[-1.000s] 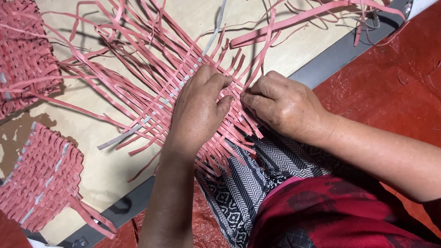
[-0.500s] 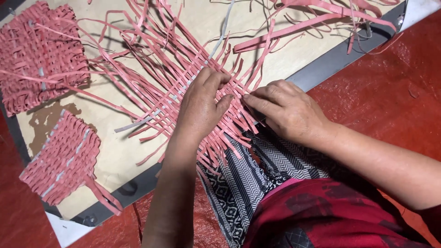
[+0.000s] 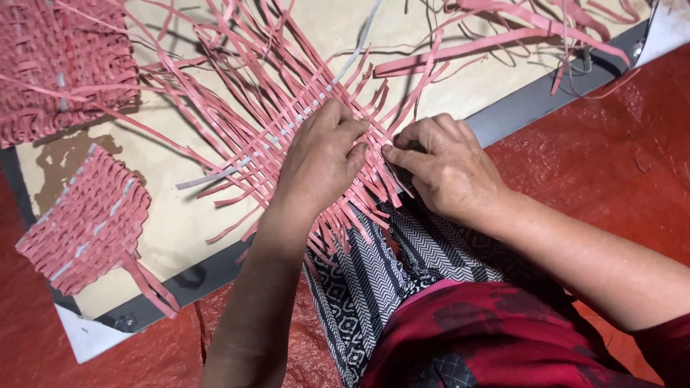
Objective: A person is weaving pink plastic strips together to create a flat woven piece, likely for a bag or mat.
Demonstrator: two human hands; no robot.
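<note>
Pink strips [image 3: 287, 122] were being woven on the board [image 3: 503, 118], pressed flat by the left hand [image 3: 320, 162] and pinched in the right hand [image 3: 449, 169], the next crossing judged to need tucking.

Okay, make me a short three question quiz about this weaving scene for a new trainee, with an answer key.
1. True or false: the left hand lies flat on the pink strip weave.
2. Which finished piece lies nearest the board's bottom-left corner: A) the small woven mat, B) the large woven mat?
3. Fill in: the right hand pinches a strip at the weave's ____ edge, near or far from the person?

Key: 1 true; 2 A; 3 near.
</note>
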